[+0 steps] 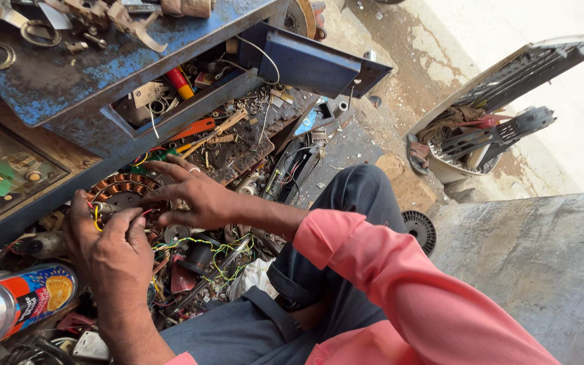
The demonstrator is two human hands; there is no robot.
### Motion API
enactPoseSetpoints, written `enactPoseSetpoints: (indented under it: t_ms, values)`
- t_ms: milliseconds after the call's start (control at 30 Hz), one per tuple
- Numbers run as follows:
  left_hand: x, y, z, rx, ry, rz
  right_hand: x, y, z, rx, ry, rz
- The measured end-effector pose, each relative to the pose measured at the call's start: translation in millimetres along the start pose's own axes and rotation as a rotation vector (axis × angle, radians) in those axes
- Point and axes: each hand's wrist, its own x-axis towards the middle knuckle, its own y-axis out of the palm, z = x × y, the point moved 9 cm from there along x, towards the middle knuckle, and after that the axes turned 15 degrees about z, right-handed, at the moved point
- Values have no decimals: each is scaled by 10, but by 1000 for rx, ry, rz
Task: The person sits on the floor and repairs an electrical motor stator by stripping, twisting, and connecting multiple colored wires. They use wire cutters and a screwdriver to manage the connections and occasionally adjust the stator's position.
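A round motor stator with copper windings [122,190] rests among scrap parts on the ground in front of me. My right hand [190,195] lies flat on its right side, fingers spread, a ring on one finger. My left hand [106,247] pinches the stator's red and yellow wires [96,211] at its near edge. Green and yellow wires [217,251] trail from under my hands across the clutter.
A blue metal workbench [69,81] with an open drawer [190,94] of tools stands above the stator. A plastic bottle with a colourful label [15,301] lies at the lower left. A fan grille and blades [488,128] sit at the right. A concrete step [542,263] is beside my knee.
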Motion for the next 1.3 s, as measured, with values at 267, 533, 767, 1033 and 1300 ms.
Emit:
enactPoseSetpoints:
  t_ms: [267,533,767,1033,1300]
  values:
    - [60,74,76,-26,-28,48,111,92,-294,228,-134,104]
    - [193,47,11,24,12,31,169,10,-385,354,-108,50]
    - [230,-255,-226,44,52,-7,140,-102,-331,366,-97,18]
    - [270,-351,-378,-504,83,-211,114,216,-769,816,230,220]
    - [409,170,18,-170,11,-87,260,60,-711,546,-145,88]
